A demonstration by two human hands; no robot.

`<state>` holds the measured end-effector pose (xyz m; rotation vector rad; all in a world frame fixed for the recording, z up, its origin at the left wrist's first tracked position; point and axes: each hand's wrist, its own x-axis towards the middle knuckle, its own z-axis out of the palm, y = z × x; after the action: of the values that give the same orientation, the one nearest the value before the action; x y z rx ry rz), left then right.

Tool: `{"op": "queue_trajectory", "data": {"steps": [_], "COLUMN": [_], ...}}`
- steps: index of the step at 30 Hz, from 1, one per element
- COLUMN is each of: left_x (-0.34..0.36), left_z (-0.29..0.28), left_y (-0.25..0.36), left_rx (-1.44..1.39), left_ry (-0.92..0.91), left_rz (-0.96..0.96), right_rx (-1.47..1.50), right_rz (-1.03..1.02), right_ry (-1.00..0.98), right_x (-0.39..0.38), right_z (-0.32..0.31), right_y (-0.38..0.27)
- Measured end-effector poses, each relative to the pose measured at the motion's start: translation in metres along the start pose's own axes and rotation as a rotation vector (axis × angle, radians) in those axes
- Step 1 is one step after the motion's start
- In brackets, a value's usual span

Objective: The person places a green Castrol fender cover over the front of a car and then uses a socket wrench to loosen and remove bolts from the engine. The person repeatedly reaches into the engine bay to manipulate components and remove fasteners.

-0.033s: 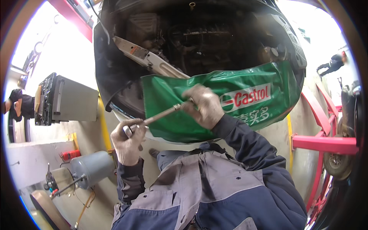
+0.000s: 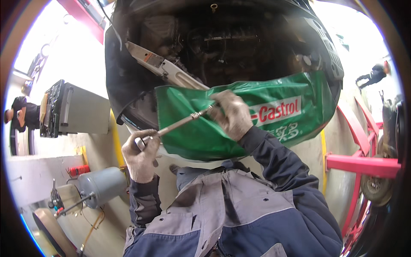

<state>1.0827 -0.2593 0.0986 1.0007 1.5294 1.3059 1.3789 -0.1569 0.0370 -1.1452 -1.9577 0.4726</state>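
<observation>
My left hand (image 2: pixel 140 156), in a pale work glove, is closed around the ratchet end of a socket wrench with a long extension bar (image 2: pixel 177 124). Its round metal head pokes out between the fingers. The bar slants up to the right, with a collared joint partway along. At its far end my right hand (image 2: pixel 233 115), also gloved, pinches the tip, which the fingers partly hide. Both hands are in front of a green fender cover (image 2: pixel 188 143) draped over the front of a car.
Beyond the cover lies the open engine bay (image 2: pixel 227 55), dark inside, with a pale metal crossbar (image 2: pixel 171 73). A grey tool cabinet (image 2: pixel 85 109) and a grey tank (image 2: pixel 104 187) stand left. Red lift arms (image 2: pixel 361 166) are at right. Two people (image 2: pixel 23 113) (image 2: pixel 373 75) are farther off.
My right hand has shifted slightly right, and more of the bar's far end shows. The left hand has moved slightly left and still grips the ratchet end.
</observation>
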Motion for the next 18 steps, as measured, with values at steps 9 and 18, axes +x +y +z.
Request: {"op": "queue_trajectory", "data": {"steps": [9,18], "left_x": [0.103,0.309], "left_z": [0.144,0.278], "left_y": [0.047,0.010], "left_rx": [0.528,0.596], "left_ry": [0.155,-0.006], "left_rz": [0.446,0.419], "right_rx": [-0.081,0.076], "right_rz": [0.223,0.150], "right_ry": [-0.151,-0.375], "right_x": [0.032,0.097], "right_z": [-0.039,0.027], "right_y": [0.123,0.184]}}
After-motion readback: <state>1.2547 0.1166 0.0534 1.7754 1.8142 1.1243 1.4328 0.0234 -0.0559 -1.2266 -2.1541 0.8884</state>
